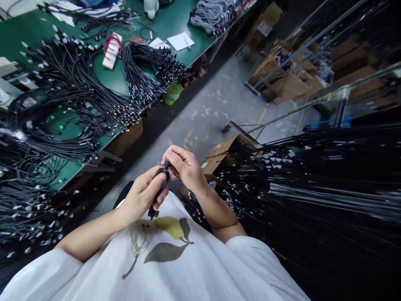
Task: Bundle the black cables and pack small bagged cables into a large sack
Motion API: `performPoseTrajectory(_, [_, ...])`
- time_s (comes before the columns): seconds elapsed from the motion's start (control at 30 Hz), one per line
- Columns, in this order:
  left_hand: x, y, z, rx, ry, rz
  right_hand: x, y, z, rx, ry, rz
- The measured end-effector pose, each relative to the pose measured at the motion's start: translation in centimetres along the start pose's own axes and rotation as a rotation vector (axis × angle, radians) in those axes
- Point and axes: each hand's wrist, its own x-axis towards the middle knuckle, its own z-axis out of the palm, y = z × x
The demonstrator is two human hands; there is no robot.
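In front of my shirt, my left hand point(142, 194) is closed around a small coiled black cable point(166, 175), the thumb pressed on top of the loop. A dark end of it sticks out below the fingers. My right hand point(186, 169) pinches the black connector end point(168, 163) at the top of the coil. Both hands are close together, and the fingers partly hide the cable.
A green table point(109, 85) at the left carries bundles of black cables point(144, 71) and a red-and-white block point(112, 51). More black cables point(313, 167) hang from a metal rack point(300, 106) at the right. Cardboard boxes point(219, 156) stand on the grey floor.
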Motion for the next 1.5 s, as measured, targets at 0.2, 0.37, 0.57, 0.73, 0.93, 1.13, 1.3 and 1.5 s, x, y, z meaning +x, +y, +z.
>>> performPoseTrajectory(0.2, [7.4,0.8,2.4,-0.22,-0.036,-0.05,3.2,0.7,-6.5,0.04,0.056,-0.03])
performPoseTrajectory(0.37, [16.5,2.8,4.2,-0.299,-0.08,-0.083,8.0,0.9,-13.1,0.145,0.125,-0.039])
performPoseTrajectory(0.57, [31.8,6.8,6.0,-0.356,-0.178,-0.188,16.4,-0.2,-23.6,0.254,0.273,-0.025])
performPoseTrajectory(0.73, [45.5,11.7,8.5,-0.304,-0.269,-0.339,22.3,-2.9,-34.1,0.173,0.423,-0.052])
performPoseTrajectory(0.93, [60.3,12.5,13.0,-0.115,-0.455,-0.527,25.8,-2.7,-46.3,-0.183,0.664,-0.086])
performPoseTrajectory(1.13, [77.6,12.0,17.0,-0.015,-0.449,-0.592,30.1,3.8,-63.3,-0.308,1.105,0.137])
performPoseTrajectory(1.3, [94.6,15.1,22.2,0.03,-0.336,-0.44,35.1,4.9,-78.8,-0.383,1.166,0.087])
performPoseTrajectory(1.5, [111.2,17.4,27.4,0.283,-0.397,-0.435,45.4,-0.2,-90.6,-0.583,0.967,-0.144])
